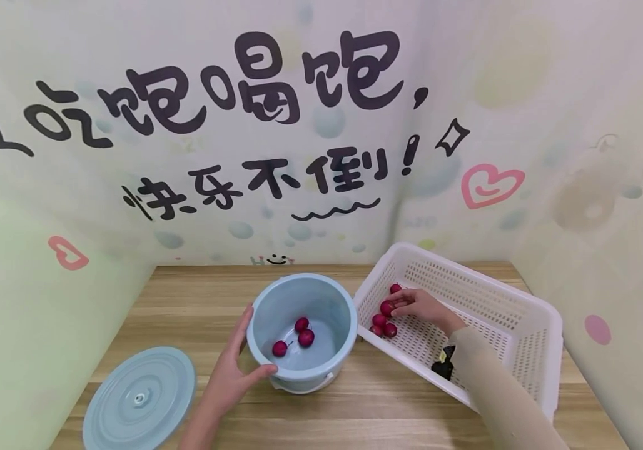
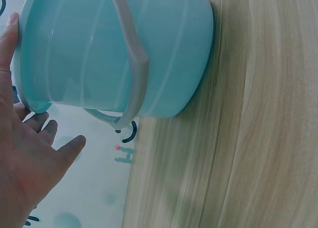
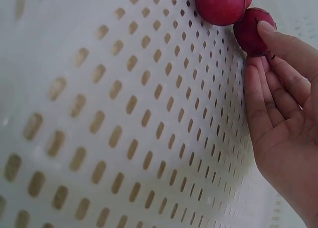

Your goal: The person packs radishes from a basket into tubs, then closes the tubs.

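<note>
A light blue bucket (image 1: 301, 369) with a pale handle (image 2: 136, 64) stands upright on the table, three red radishes (image 1: 306, 338) lying on its bottom. Against the bucket's left side rests my left hand (image 1: 230, 369), thumb at the front of the rim and fingers spread along the outside. Inside a white perforated basket (image 1: 470, 275), my right hand (image 1: 420, 306) pinches a red radish (image 3: 251, 33) between thumb and fingertips. Several other radishes (image 1: 379, 320) lie close by at the basket's left end; two of them (image 3: 221, 5) show in the right wrist view.
A round light blue lid (image 1: 139, 400) with a small knob lies on the table (image 1: 197, 300) at the left. The basket stands to the bucket's right, their rims close together. Behind the table rises a printed wall (image 1: 214, 156), with more wall on both sides.
</note>
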{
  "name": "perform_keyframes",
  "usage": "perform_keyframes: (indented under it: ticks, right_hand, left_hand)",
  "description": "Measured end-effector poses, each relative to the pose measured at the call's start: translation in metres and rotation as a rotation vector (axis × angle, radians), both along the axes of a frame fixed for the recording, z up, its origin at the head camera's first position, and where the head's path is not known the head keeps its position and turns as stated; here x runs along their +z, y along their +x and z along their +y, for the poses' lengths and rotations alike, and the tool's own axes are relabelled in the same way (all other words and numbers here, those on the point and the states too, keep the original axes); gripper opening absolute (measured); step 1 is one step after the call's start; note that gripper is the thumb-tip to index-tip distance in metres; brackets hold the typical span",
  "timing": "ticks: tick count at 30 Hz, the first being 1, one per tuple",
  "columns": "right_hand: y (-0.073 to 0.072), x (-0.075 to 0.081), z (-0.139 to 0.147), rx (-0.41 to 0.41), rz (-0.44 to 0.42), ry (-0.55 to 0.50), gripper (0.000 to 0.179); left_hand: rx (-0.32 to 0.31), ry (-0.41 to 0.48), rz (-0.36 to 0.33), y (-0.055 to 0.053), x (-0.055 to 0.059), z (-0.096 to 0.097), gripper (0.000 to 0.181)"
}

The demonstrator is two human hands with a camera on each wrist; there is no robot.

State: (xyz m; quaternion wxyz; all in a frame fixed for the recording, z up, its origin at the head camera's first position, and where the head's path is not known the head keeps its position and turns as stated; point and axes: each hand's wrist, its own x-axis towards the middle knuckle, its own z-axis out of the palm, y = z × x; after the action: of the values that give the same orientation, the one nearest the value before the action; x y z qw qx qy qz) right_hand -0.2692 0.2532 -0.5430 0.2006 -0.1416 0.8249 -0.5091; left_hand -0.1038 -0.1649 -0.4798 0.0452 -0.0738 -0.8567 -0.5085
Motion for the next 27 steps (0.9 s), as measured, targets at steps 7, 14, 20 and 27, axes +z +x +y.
perform_keyframes:
  ticks: [7,14,20,27]
  right_hand:
    - [0.001,0.002,0.002,-0.014,-0.018,0.017,0.041]
    - [0.003,0.007,0.007,0.005,-0.019,0.016,0.041]
    - [0.003,0.016,0.009,-0.023,-0.053,-0.037,0.045]
    - [0.005,0.031,0.007,-0.032,-0.026,-0.016,0.046]
  left_hand:
    - [-0.003,0.009,-0.009,0.000,-0.001,0.000,0.109]
    - [0.005,-0.003,-0.018,0.000,-0.001,0.000,0.109]
    - [0.008,-0.004,-0.015,0.000,0.000,0.001,0.109]
    - [0.007,-0.007,-0.009,0.001,0.000,0.000,0.110]
